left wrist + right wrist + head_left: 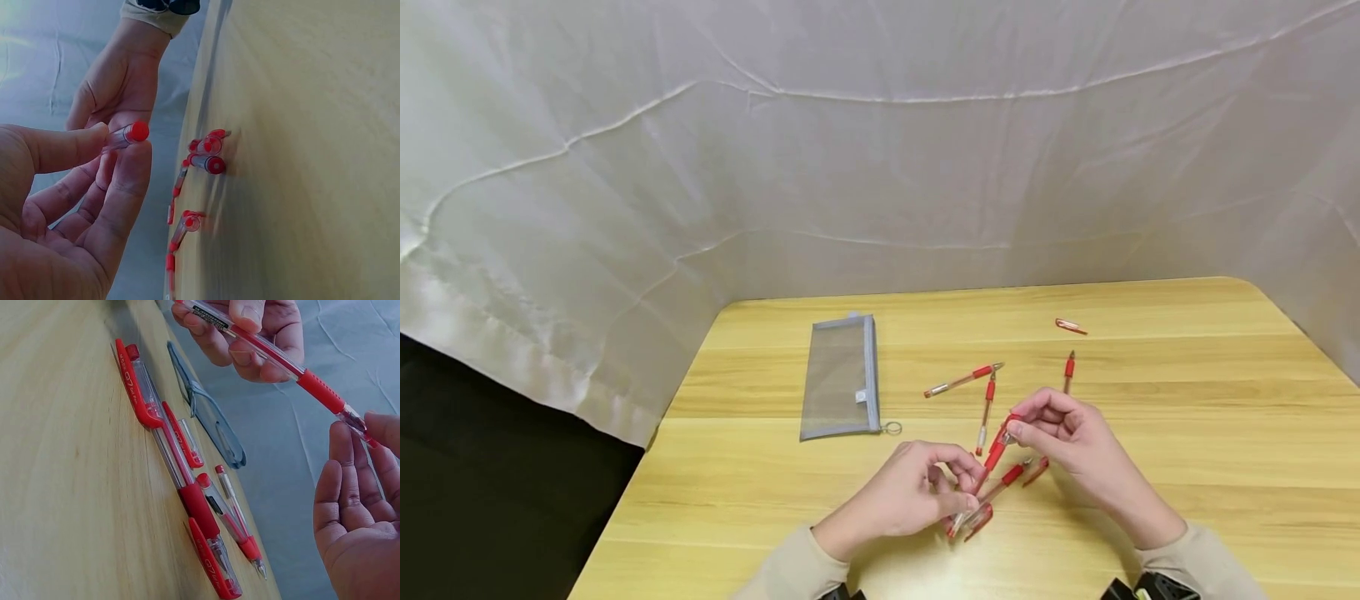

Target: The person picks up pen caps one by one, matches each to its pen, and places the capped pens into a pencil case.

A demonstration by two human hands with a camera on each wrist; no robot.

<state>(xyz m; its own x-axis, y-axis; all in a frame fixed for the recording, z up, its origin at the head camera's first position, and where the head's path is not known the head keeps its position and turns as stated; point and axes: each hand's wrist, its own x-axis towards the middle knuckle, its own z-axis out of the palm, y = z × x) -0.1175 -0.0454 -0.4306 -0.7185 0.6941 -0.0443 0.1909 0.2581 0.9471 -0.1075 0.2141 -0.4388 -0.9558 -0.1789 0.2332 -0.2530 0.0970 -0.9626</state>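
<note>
My left hand (925,487) pinches the clear barrel of a red gel pen (320,390) between thumb and fingers. The pen slants up to my right hand (1063,433), whose thumb and fingertips pinch a pen cap (362,428) at its tip end. In the left wrist view the pen's red end plug (139,131) faces the camera. Below the hands lie another uncapped pen (1013,474) and loose caps, one cap (979,522) by the left fingers and one cap (1037,472) under the right hand.
A grey mesh zip pouch (838,379) lies left of the pens. Beyond the hands are two uncapped pens (962,380) close together. A further pen (1069,372) is partly hidden by the right hand. One cap (1071,326) lies near the table's back edge, before a pale curtain (880,175).
</note>
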